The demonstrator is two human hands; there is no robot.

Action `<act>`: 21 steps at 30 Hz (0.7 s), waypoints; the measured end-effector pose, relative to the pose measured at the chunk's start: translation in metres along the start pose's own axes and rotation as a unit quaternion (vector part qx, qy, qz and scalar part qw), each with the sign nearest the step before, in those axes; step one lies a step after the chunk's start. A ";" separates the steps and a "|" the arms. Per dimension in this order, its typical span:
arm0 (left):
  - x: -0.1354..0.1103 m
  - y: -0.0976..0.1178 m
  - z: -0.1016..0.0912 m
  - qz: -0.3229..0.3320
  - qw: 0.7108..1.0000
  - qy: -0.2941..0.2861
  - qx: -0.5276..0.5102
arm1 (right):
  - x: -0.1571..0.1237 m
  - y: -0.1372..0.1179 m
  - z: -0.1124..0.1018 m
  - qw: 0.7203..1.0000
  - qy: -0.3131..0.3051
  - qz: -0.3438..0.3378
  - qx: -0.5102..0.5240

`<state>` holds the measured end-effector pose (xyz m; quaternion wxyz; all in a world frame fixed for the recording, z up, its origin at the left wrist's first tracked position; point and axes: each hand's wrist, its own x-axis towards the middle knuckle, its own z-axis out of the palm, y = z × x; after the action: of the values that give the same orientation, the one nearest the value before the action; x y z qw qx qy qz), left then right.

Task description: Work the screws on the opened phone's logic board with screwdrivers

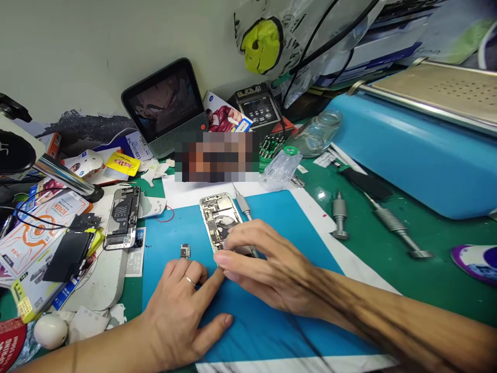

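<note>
Spreads the left hand (180,305) over the blue mat (301,225) with thumb wide of the index finger, pointing to the lower end of the opened phone (216,217) lying there; pinches narrowly with the right hand (267,259) over that end, too hidden to tell whether gripping anything.

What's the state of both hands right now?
Left hand: open, nothing visibly held, close to the near end of the opened phone.
Right hand: bent over the phone; whether it grips anything cannot be told.
</note>
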<state>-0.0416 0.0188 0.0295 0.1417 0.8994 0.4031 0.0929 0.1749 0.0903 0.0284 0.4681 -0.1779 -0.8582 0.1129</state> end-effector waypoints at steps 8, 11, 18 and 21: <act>0.001 0.001 0.000 0.002 1.000 0.007 -0.004 | 0.005 0.000 -0.001 0.998 -0.021 -0.033 0.050; 0.000 0.000 0.001 0.002 1.000 0.010 -0.003 | 0.002 0.000 0.003 0.998 -0.016 -0.029 0.049; 0.000 -0.001 0.001 0.005 1.000 0.007 -0.001 | -0.005 0.002 0.008 0.997 -0.005 -0.010 0.077; 0.000 -0.001 0.001 0.009 1.000 0.008 0.000 | -0.004 0.003 0.008 0.997 -0.005 0.003 0.082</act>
<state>-0.0417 0.0195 0.0285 0.1379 0.9021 0.3961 0.1016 0.1710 0.0908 0.0206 0.4769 -0.1407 -0.8477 0.1850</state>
